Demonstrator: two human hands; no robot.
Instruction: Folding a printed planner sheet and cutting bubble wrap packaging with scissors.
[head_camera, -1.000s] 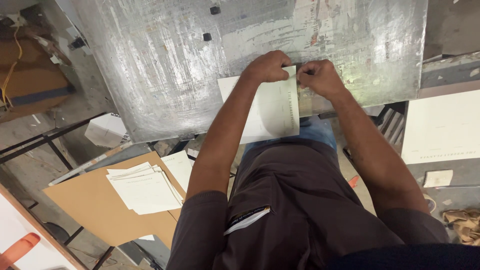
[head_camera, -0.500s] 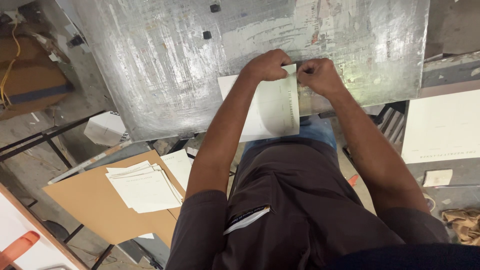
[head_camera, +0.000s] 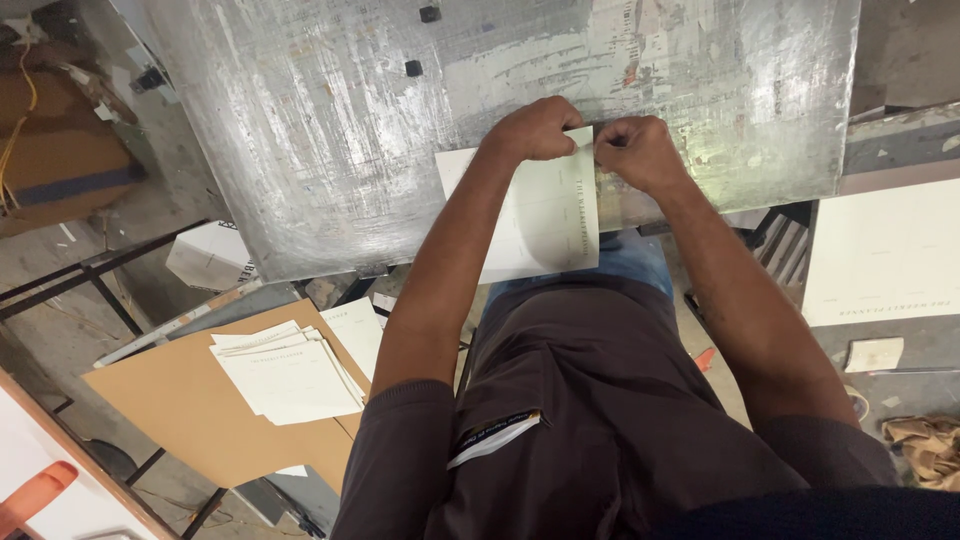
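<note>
A scratched silver metal surface (head_camera: 330, 130) fills the top of the view, with a brown cardboard sheet (head_camera: 190, 410) low at the left carrying a stack of cream papers (head_camera: 285, 375). On the surface's near edge lies a cream printed sheet (head_camera: 545, 215); the left hand (head_camera: 535, 130) and right hand (head_camera: 635, 150), both curled, pinch its top right corner, the left forearm crossing over it

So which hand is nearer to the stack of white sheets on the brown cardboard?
The left hand. It rests on the pale sheet on the metal table, above the stack of white sheets. The right hand is farther right.
</note>
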